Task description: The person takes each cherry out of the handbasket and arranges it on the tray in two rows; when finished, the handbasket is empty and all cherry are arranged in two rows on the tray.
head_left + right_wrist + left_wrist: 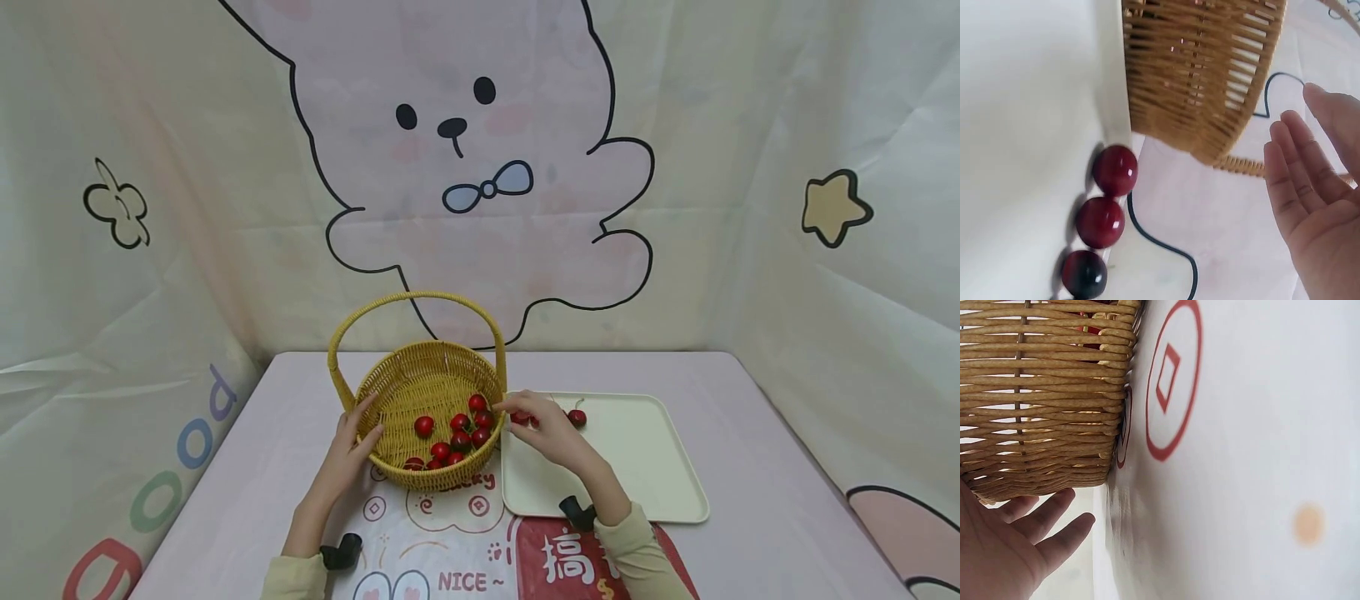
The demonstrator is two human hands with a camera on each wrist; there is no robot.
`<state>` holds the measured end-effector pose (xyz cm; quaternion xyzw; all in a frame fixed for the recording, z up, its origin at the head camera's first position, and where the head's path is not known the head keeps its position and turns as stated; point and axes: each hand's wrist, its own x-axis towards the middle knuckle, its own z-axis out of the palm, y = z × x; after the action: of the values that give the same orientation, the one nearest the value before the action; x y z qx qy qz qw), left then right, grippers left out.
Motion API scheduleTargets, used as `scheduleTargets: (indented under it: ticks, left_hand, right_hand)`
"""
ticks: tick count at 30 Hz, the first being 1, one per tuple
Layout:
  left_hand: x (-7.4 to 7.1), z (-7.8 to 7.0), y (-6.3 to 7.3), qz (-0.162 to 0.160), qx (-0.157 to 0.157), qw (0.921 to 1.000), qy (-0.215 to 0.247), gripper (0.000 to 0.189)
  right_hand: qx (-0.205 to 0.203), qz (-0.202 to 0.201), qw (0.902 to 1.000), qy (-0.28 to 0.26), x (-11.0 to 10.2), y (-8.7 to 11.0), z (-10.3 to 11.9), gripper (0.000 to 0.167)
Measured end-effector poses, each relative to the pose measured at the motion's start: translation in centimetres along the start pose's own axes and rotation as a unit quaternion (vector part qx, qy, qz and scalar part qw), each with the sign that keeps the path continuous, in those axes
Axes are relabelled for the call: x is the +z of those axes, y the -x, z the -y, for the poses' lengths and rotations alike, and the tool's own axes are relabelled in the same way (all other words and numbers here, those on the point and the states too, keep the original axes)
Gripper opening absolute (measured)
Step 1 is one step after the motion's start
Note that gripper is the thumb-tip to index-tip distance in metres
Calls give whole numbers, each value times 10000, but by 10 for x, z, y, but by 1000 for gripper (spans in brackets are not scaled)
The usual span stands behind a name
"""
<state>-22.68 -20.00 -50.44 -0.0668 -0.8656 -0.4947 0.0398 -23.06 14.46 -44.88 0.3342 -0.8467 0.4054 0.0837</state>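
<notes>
Golden-yellow woven basket (405,387), dark red cherries (1100,222), cream tray (630,458), pale lilac tabletop (750,467), black-outlined tan star (835,208)

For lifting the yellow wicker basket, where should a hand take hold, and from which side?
Probably best at the crown of its handle, coming from above and curling round the slim band: the yellow wicker basket sits open side up, and that arch rises well clear of the cherries inside.
</notes>
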Motion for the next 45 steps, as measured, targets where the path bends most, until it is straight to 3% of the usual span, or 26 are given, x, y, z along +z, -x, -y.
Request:
scheduleTargets:
  ticks: [9, 15, 23, 27, 45]
  left_hand:
    - [0, 0, 0, -13, 30, 10000, -36, 56]
    - [0, 0, 0, -7, 4, 10000, -9, 57]
    - [0, 1, -1, -14, 19, 10000, 11, 57]
    - [0, 0, -1, -12, -5, 10000, -13, 57]
    - [0, 0, -1, 20, -88, 10000, -23, 56]
  right_hand:
    - [-90, 309, 9994, -114, 24, -21, 13, 25]
    - [166, 676, 9972, -283, 41, -36, 15, 25]
    - [491, 1255, 9908, 155, 58, -57, 15, 26]
    - [726, 1460, 9866, -12, 62, -68, 14, 28]
    - [1001, 2174, 9708, 171, 88, -101, 5, 36]
